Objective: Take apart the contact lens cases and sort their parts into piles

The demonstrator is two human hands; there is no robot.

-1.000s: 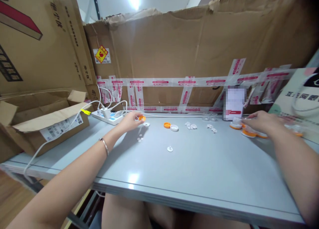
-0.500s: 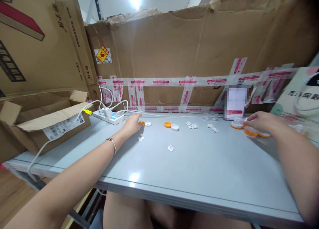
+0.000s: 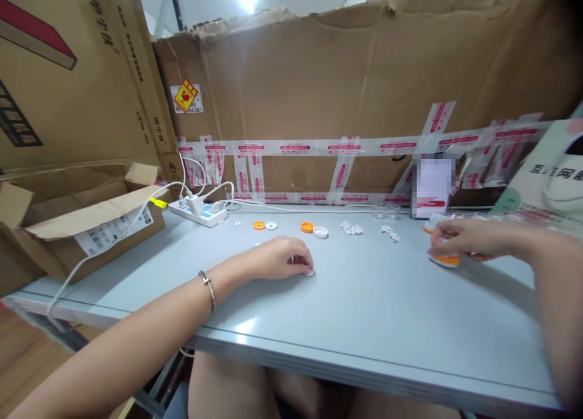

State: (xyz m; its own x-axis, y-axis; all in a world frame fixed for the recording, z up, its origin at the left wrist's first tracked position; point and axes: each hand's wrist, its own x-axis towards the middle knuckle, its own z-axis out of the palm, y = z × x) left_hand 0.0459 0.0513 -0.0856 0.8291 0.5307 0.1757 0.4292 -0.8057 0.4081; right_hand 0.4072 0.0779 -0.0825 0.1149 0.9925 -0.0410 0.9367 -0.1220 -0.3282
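Note:
My left hand (image 3: 289,258) is closed, its fingertips pinching a small white disc (image 3: 310,274) at the tabletop; most of the disc is hidden. On the right, my right hand (image 3: 460,240) is closed over a round piece with an orange base (image 3: 445,260) and a clear or whitish top, held slightly tilted. Just behind it sits another orange-based piece (image 3: 429,226), partly covered by the hand. Between the hands lie an orange ring (image 3: 307,227) touching a white ring (image 3: 320,232). Farther left are a second orange ring (image 3: 259,225) and white ring (image 3: 271,226).
Small white pieces (image 3: 351,229) lie in clusters at the back, with more white pieces (image 3: 390,233) to their right. A power strip (image 3: 200,212) with cables and an open carton (image 3: 113,224) stand left. A phone-like screen (image 3: 430,185) leans against the cardboard (image 3: 296,91).
My left hand has moved right and nearer, from the left orange ring to the white disc. My right hand has drawn an orange-based piece slightly toward me and left.

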